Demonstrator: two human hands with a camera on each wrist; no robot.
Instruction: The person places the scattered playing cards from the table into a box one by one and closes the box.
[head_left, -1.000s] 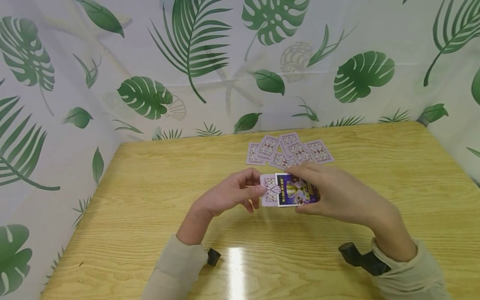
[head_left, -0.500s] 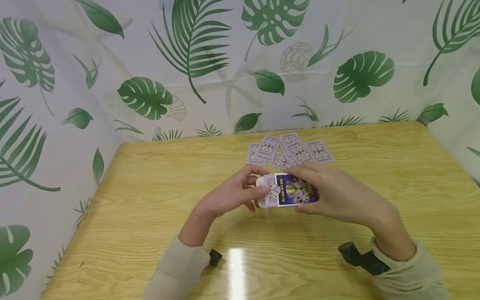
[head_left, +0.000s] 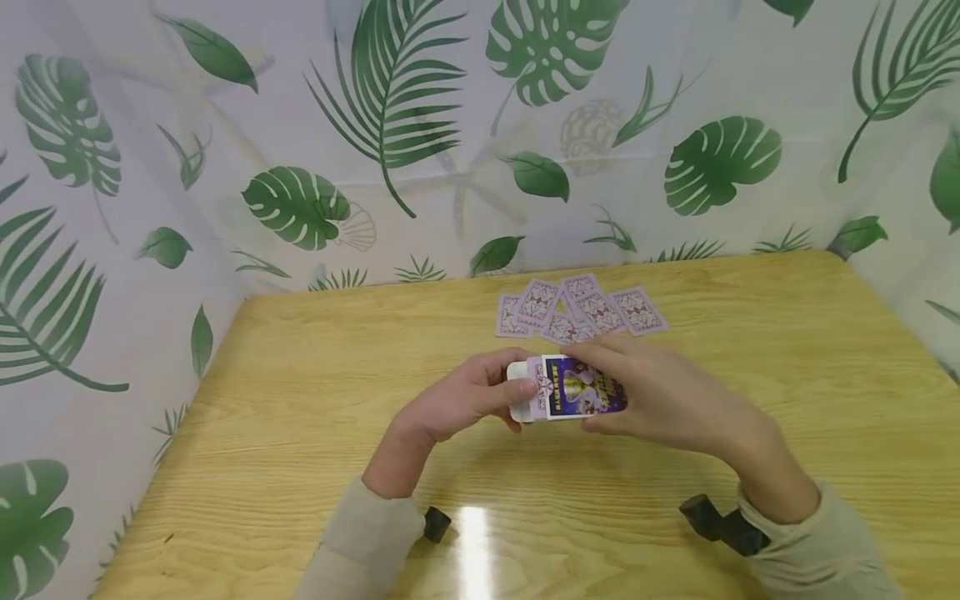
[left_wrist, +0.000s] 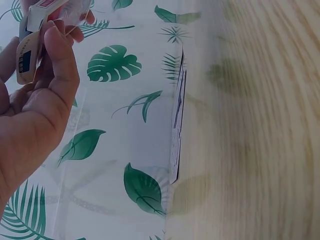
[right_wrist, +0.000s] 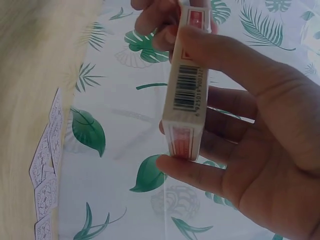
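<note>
In the head view, my right hand (head_left: 660,387) grips a purple card box (head_left: 573,392) with a gold trophy on its front. The box is held flat above the wooden table, its open end to the left. Playing cards (head_left: 538,404) with patterned backs stick out of that end, and a white flap (head_left: 516,408) shows beyond them. My left hand (head_left: 465,400) pinches the cards at this end, thumb on top, fingers underneath and partly hidden. From the right wrist, the box's narrow side bears a barcode (right_wrist: 186,90), with thumb and fingers wrapped around the box.
Several playing cards (head_left: 596,310) lie face down and overlapping near the back edge of the wooden table (head_left: 315,367). Behind them rises a white curtain (head_left: 420,242) printed with green leaves. Black wrist devices (head_left: 723,525) sit at the beige sleeves.
The cards have slid further right into the box, and the white flap has come into sight at its open end. My left hand has moved slightly toward the box; the head view has shifted a little.
</note>
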